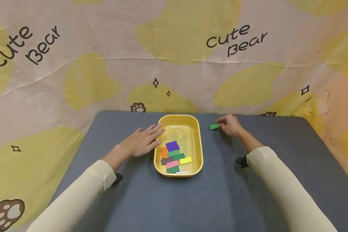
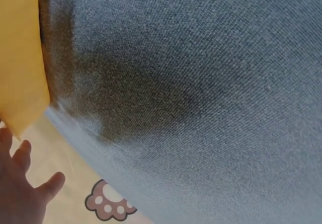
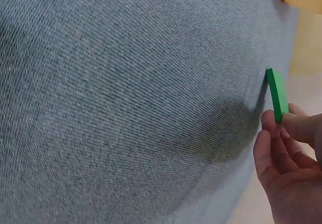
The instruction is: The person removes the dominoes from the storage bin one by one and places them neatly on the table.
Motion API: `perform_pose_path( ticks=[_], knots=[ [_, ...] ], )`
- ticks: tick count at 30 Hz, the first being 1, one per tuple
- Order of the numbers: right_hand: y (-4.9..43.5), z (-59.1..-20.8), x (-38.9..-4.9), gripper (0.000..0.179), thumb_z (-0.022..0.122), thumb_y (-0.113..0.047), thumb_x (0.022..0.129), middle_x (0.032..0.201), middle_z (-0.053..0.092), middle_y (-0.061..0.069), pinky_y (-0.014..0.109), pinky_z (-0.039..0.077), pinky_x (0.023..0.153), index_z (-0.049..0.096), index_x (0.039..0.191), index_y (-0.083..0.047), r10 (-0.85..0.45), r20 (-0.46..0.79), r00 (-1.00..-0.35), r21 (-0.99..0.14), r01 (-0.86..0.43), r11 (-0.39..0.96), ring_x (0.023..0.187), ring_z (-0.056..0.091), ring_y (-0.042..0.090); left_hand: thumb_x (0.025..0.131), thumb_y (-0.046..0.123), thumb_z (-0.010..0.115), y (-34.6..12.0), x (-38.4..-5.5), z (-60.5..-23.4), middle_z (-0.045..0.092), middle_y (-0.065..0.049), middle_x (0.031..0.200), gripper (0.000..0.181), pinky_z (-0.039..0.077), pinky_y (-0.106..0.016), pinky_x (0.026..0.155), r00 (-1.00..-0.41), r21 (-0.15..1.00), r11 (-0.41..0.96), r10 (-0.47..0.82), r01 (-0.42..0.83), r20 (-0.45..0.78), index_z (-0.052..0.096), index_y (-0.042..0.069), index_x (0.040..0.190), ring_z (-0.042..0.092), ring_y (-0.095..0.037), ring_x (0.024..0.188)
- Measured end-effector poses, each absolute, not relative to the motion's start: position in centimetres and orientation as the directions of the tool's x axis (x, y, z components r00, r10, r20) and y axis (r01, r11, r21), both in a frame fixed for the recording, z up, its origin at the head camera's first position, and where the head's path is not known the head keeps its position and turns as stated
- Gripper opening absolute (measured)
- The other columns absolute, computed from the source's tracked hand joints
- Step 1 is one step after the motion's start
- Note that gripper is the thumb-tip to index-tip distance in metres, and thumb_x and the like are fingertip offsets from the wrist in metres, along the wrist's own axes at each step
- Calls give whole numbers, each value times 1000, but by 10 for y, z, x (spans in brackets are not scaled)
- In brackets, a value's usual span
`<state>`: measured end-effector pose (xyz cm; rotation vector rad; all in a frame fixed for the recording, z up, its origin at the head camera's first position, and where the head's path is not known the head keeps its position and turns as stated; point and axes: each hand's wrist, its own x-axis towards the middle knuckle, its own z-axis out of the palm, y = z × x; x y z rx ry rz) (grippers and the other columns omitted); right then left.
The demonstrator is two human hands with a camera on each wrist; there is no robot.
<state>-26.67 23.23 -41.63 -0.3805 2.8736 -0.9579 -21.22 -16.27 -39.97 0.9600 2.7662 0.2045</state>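
Observation:
In the head view, a yellow plastic tray [image 1: 199,141] stands mid-table, with several flat coloured blocks in its near half, among them a purple block [image 1: 171,145], an orange block [image 1: 164,152] and a yellow block [image 1: 185,160]. My left hand [image 1: 143,140] rests on the tray's left rim, its fingers extended over the edge. To the tray's right, my right hand [image 1: 229,125] pinches one end of a green block [image 1: 214,126] between thumb and fingers. The right wrist view shows that green block [image 3: 278,94] sticking out from the fingertips, close to the tabletop.
A blue-grey cloth covers the table [image 1: 174,203]. Behind it hangs a printed fabric backdrop [image 1: 174,87] with yellow patches and lettering, meeting the table's far edge. A dark wrist device [image 1: 242,162] sits under the right cuff, another device [image 1: 117,179] under the left.

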Motion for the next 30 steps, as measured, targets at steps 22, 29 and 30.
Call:
perform_pose_path(
  ticks=[22, 29, 30],
  knots=[
    [234, -420, -266, 29, 49, 2, 99, 119, 64, 31, 35, 46, 70, 66, 122, 11, -238, -88, -967, -596, -140, 790, 90, 62, 32, 105, 47, 39, -164, -213, -403, 11, 2, 166, 62, 20, -64, 113, -769, 190, 779, 624, 598, -138, 22, 23, 160, 15, -28, 152],
    [235, -421, -266, 29, 49, 2, 98, 118, 65, 30, 46, 50, 81, 66, 121, 11, -237, -89, -967, -592, -140, 794, 102, 63, 39, 106, 46, 39, -163, -213, -403, 12, 2, 166, 62, 20, -64, 113, -766, 194, 774, 629, 602, -131, 23, 22, 160, 16, -28, 151],
    [235, -422, -267, 30, 49, 3, 98, 118, 65, 30, 47, 50, 82, 66, 121, 11, -237, -89, -967, -591, -141, 794, 102, 62, 39, 106, 46, 39, -163, -213, -403, 12, 1, 166, 62, 20, -64, 113, -766, 194, 774, 630, 603, -131, 23, 22, 160, 16, -28, 151]
  ],
)
